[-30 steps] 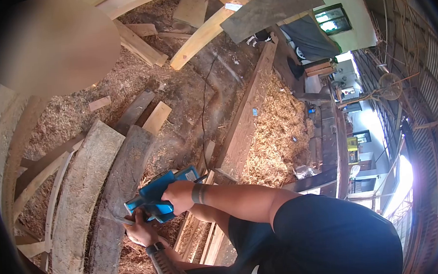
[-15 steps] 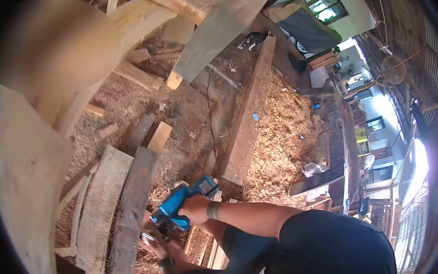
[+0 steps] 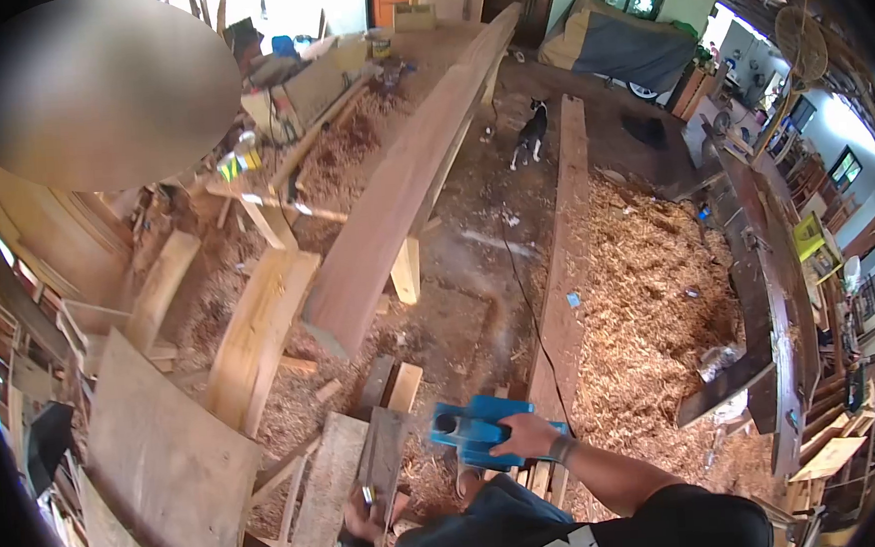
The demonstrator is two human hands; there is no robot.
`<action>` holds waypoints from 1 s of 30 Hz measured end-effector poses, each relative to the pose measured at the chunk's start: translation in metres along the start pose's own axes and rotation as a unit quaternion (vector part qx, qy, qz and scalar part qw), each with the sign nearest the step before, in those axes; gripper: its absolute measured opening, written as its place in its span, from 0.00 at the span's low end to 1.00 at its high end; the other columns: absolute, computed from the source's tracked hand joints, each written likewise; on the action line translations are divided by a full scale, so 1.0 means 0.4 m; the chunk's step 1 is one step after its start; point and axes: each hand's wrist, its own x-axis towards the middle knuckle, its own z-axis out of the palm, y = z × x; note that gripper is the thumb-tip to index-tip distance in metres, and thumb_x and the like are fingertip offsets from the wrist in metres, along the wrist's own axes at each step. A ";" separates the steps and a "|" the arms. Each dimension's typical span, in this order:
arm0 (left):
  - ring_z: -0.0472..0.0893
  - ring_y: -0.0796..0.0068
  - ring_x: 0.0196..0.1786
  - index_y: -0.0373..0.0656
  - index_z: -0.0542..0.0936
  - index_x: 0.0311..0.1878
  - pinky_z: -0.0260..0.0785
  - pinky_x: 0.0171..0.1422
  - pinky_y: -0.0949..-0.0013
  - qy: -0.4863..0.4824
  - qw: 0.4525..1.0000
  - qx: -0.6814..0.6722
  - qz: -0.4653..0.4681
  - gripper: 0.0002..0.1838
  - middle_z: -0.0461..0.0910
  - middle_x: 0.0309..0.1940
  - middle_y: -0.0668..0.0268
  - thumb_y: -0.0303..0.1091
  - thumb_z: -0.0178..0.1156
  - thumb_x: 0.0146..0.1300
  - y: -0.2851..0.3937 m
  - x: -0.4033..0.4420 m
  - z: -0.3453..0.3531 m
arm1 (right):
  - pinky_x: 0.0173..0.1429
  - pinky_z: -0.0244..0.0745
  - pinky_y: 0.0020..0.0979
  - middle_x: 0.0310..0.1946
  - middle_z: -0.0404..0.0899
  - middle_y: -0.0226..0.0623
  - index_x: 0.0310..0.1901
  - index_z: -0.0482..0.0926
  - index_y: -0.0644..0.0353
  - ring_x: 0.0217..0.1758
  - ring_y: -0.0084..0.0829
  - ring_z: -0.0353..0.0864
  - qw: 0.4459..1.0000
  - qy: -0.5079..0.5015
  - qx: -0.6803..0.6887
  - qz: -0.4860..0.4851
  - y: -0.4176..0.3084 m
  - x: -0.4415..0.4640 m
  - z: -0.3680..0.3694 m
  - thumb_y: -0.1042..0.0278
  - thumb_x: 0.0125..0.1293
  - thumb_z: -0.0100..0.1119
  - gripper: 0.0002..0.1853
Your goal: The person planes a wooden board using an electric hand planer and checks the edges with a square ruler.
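The right hand point(image 3: 530, 436) holds a blue tool point(image 3: 470, 427). Its fingers are wrapped around the handle and grip it. The tool is out in front of the person's body, to the right of a dark board point(image 3: 385, 449). There is a band point(image 3: 564, 450) on the right wrist. Some thin strips of wood point(image 3: 541, 480) lie near the tool. A black cord point(image 3: 522, 303) runs along the ground behind it

The left hand point(image 3: 360, 521) is low down, at the near end of the dark board. I cannot tell if its fingers are open or closed, or if they hold something. A tiny shiny spot shows by them, too small to name. A pale board point(image 3: 323, 496) lies just beside the dark one, on its left

Further left there is a curvy yellow board point(image 3: 261, 329) and a big wide board point(image 3: 163, 451). A long brown board point(image 3: 407, 190) is held up off the ground on a wooden leg point(image 3: 406, 272). On the right, a long plank point(image 3: 563, 266) lies next to a big heap of wood curls point(image 3: 648, 281). A black and white cat point(image 3: 532, 135) is on the floor between the long brown board and the plank. Far back, a gray and tan cover point(image 3: 629, 53) hangs over something with a wheel point(image 3: 644, 91)
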 end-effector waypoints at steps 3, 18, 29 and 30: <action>0.86 0.51 0.42 0.34 0.81 0.52 0.82 0.50 0.52 0.019 0.992 0.026 0.121 0.10 0.84 0.40 0.53 0.29 0.64 0.72 0.162 0.296 0.078 | 0.67 0.83 0.45 0.53 0.92 0.52 0.62 0.90 0.59 0.59 0.51 0.92 0.995 0.079 0.051 0.032 0.074 -0.037 -0.149 0.37 0.58 0.82 0.38; 0.89 0.74 0.40 0.33 0.77 0.55 0.88 0.39 0.68 0.128 0.970 -0.202 0.031 0.12 0.86 0.41 0.61 0.31 0.66 0.81 0.478 1.401 0.537 | 0.35 0.79 0.33 0.27 0.85 0.32 0.47 0.88 0.70 0.27 0.23 0.83 0.920 0.261 0.266 0.120 0.236 0.115 -0.839 0.57 0.62 0.86 0.24; 0.84 0.73 0.53 0.38 0.69 0.71 0.85 0.53 0.64 0.179 0.954 -0.235 -0.049 0.17 0.82 0.53 0.61 0.30 0.57 0.87 0.433 1.809 0.804 | 0.39 0.85 0.36 0.32 0.91 0.39 0.49 0.89 0.69 0.34 0.30 0.92 0.946 0.275 0.170 0.036 0.288 0.508 -1.453 0.58 0.62 0.84 0.23; 0.83 0.74 0.52 0.38 0.69 0.70 0.84 0.51 0.65 0.184 0.947 -0.256 -0.054 0.16 0.82 0.53 0.62 0.30 0.58 0.87 0.440 1.840 0.813 | 0.38 0.85 0.35 0.32 0.91 0.38 0.49 0.89 0.69 0.33 0.30 0.92 0.945 0.277 0.168 0.040 0.273 0.538 -1.520 0.59 0.62 0.84 0.22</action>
